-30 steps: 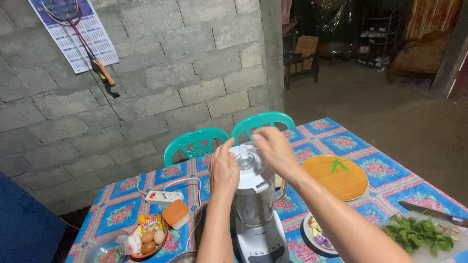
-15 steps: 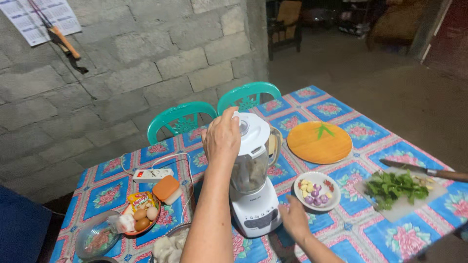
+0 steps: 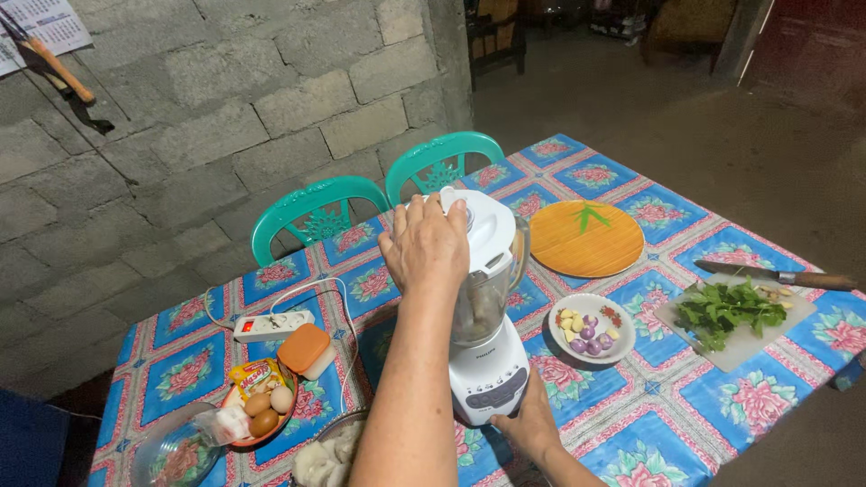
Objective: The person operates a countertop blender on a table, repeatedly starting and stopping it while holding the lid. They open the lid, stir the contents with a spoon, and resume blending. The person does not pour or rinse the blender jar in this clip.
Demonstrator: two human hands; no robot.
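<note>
Blender (image 3: 485,316) upright at frame centre on the floral tablecloth (image 3: 631,379), long axis vertical, tilted slightly toward upper right of frame. Left hand (image 3: 424,243) pressed flat over the white lid (image 3: 487,230), fingers (image 3: 446,216) spread and curved down over the rim; gripping lid, not clenched. Right hand (image 3: 528,424) at lower centre of frame, against the lower right front of the white base (image 3: 489,383), just beside the control panel; fingers mostly hidden behind base, closed or released: cannot tell. Controls directly up-left of right hand, touching or nearly so; left hand well above along jar axis. Small bowl of shallots and garlic (image 3: 591,327) just right of base. Cutting board with greens (image 3: 735,316) and knife (image 3: 776,276) at far right. Power strip (image 3: 273,325) left of centre.
</note>
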